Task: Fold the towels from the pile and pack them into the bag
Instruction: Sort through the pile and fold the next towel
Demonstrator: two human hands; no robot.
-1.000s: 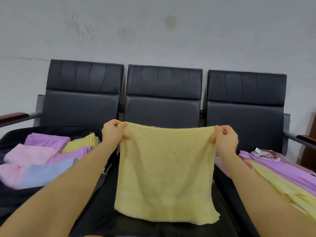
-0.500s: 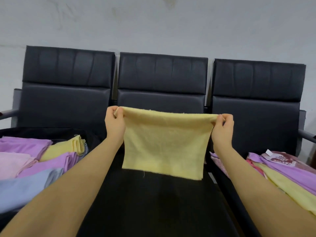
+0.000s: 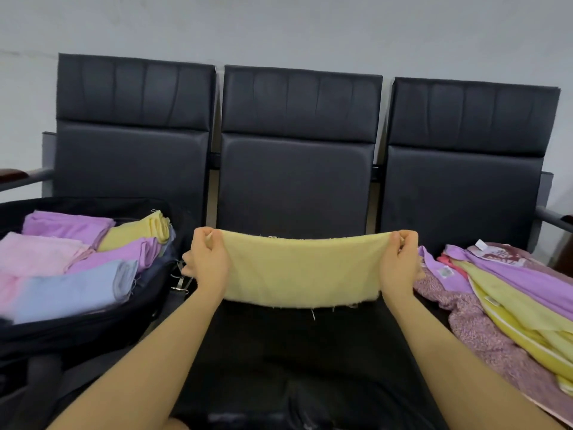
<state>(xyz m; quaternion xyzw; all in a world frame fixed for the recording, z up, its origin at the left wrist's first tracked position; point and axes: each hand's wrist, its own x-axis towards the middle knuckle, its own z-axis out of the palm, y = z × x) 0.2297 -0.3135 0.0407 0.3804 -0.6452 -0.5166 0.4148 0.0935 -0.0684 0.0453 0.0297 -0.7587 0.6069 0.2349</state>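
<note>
In the middle of the frame a yellow towel [image 3: 302,270] hangs stretched between two hands above the black seat [image 3: 294,346] of the centre chair. The left hand [image 3: 207,262] pinches the towel's upper left corner with fingers and thumb curled tight on the cloth, and the right hand [image 3: 400,261] pinches the upper right corner the same way. The towel's top edge sags a little between the two grips, and its lower edge, with a few loose threads, hangs just above the seat; whether it touches the seat cannot be told. Both forearms reach up from the bottom corners of the frame. At the left of the frame an open black bag [image 3: 80,324] sits on the left chair, holding folded towels packed side by side: a purple towel [image 3: 66,226] at the back, a folded yellow towel [image 3: 136,231] beside it, a pink towel [image 3: 40,252] at the left edge, another purple one [image 3: 124,254] in the middle, and a blue towel [image 3: 71,290] nearest the camera. A metal clip [image 3: 181,283] of the bag's strap shows just beside the left wrist. At the right of the frame a loose pile of towels [image 3: 508,293] lies on the right chair, with purple, yellow and speckled pink cloth overlapping and small white labels showing. Three black chair backs [image 3: 297,135] stand in a row against a pale wall [image 3: 279,26] in the upper half of the frame.
</note>
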